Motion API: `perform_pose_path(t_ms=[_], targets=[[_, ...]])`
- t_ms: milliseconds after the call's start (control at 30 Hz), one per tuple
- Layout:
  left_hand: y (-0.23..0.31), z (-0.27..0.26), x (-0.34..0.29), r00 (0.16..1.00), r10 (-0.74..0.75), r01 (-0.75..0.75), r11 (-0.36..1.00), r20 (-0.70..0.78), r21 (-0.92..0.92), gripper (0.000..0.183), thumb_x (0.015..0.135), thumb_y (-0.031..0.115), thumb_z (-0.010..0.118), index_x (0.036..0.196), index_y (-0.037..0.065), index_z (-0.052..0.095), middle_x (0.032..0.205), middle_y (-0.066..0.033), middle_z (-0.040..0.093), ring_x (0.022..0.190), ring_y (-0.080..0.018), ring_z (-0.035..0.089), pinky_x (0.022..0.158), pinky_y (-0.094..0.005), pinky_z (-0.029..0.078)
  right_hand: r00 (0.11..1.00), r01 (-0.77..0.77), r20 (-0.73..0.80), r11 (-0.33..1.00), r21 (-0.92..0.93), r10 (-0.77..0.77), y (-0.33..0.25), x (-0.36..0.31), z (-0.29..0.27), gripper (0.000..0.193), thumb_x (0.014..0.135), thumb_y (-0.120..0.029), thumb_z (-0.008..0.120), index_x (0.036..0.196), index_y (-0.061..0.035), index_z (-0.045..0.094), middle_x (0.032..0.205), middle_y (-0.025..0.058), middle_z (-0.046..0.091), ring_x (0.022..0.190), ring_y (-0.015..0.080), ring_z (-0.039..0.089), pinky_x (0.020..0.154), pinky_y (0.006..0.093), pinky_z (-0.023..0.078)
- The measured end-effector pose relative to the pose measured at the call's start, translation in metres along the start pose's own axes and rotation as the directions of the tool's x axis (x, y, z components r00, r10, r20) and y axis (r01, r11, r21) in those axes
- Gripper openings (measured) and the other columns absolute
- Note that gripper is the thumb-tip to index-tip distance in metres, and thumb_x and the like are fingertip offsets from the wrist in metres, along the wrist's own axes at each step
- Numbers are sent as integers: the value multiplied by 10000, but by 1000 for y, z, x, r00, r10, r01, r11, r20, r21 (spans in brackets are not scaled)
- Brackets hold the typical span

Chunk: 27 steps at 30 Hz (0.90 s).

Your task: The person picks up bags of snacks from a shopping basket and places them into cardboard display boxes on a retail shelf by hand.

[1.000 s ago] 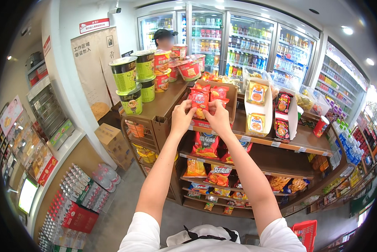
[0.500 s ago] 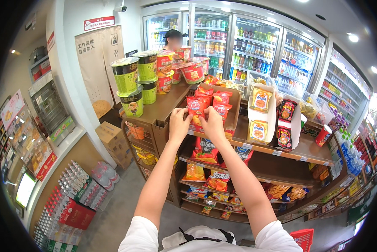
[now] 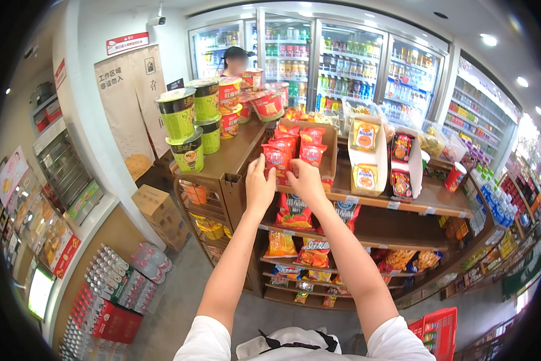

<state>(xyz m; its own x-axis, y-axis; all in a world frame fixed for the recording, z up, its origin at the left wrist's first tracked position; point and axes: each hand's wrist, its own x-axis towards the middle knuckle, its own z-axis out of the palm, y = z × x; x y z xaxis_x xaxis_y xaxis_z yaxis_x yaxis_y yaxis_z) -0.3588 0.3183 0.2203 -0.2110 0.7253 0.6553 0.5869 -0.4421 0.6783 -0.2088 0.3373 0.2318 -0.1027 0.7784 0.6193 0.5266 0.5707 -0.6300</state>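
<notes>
A small red snack packet stands at the front left of an open cardboard display box, with similar red packets behind and beside it. My left hand is at the packet's left side, its fingers stretched upward along the edge and the thumb apart. On the other side my right hand has its bent fingers and thumb at the packet's lower right edge, closed on it. Part of the box front is hidden by my hands.
Stacked cup noodles stand left on the shelf unit's top. To the right are a white display box of yellow packets and a red cup. Bagged snacks fill lower shelves. A red basket is lower right; a person stands beyond.
My left fingers have straightened from a pinch on the packet to lie along its side. My right hand stays at its right edge. The view has shifted slightly, showing more of the red basket.
</notes>
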Motion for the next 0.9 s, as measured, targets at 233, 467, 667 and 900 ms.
perform_pose_path(t_ms=[233,467,667,900], targets=[[10,10,-41,998,37,-42,994,-50,-101,447,923,125,622,1348,25,529,1301,-189,539,1216,-357,525,1049,-420,408,987,-93,-101,963,254,122,-7,-50,-29,320,910,-51,667,1204,61,610,1104,159,712,1018,197,699,871,310,567],[26,33,-76,996,-32,53,962,84,-268,398,917,105,626,1307,44,574,1247,-176,583,1137,-317,586,982,-398,461,929,-253,-137,857,448,345,7,-98,-71,340,941,-107,664,1237,48,599,1156,159,688,1066,184,668,922,297,536],[67,73,-108,895,-46,319,763,445,-563,388,978,146,599,1348,39,553,1217,-129,653,1076,-181,632,946,-310,491,889,-261,-185,795,548,419,28,-141,-124,359,967,-127,642,1261,68,577,1174,169,665,1054,194,665,915,299,549],[141,129,-143,809,101,400,627,579,-668,367,998,158,575,1335,15,551,1198,-130,650,1085,-187,627,975,-311,480,850,-218,-296,803,555,435,40,-188,-214,339,966,-106,633,1261,53,580,1168,165,672,1058,185,660,920,300,538]])
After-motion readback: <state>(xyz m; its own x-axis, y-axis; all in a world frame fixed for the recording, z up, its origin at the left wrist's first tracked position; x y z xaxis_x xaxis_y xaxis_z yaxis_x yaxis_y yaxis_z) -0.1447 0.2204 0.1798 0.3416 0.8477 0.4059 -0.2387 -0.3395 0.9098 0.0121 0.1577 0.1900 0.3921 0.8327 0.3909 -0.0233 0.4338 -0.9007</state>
